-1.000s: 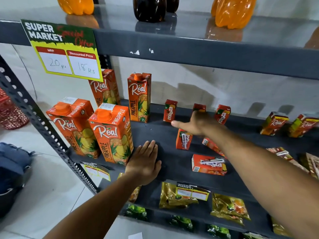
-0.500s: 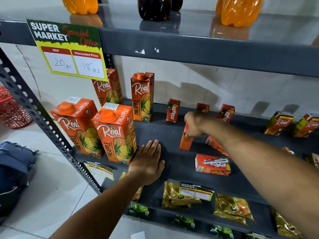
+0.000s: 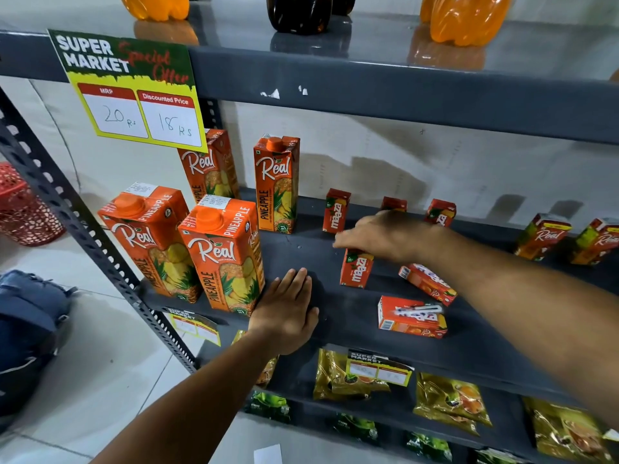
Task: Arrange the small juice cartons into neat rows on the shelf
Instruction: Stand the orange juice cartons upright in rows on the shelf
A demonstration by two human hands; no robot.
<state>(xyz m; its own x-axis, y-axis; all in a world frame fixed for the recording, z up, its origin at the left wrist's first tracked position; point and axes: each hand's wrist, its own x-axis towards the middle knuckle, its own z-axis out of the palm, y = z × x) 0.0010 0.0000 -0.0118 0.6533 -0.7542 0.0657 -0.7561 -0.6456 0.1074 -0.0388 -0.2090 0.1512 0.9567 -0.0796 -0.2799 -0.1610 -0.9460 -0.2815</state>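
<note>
Small red Maaza juice cartons are scattered on the dark grey shelf (image 3: 348, 316). One carton (image 3: 356, 268) stands upright in the middle, and my right hand (image 3: 385, 234) rests on its top with fingers stretched out, not gripping. Three more stand along the back: one (image 3: 336, 211) upright, one (image 3: 394, 203) mostly hidden behind my hand, one (image 3: 440, 212) tilted. Two lie flat: one (image 3: 428, 283) to the right and one (image 3: 412, 317) nearer the front. My left hand (image 3: 284, 308) lies flat and open on the shelf.
Several tall Real pineapple cartons (image 3: 224, 252) stand at the shelf's left, touching my left hand. Two small Real cartons (image 3: 542, 236) lean at the far right. A price sign (image 3: 130, 88) hangs above. Snack packets (image 3: 449, 401) fill the lower shelf.
My right hand gripped a lying Maaza carton, stood it upright facing front, and has loosened its fingers on top. My left hand stayed flat on the shelf.
</note>
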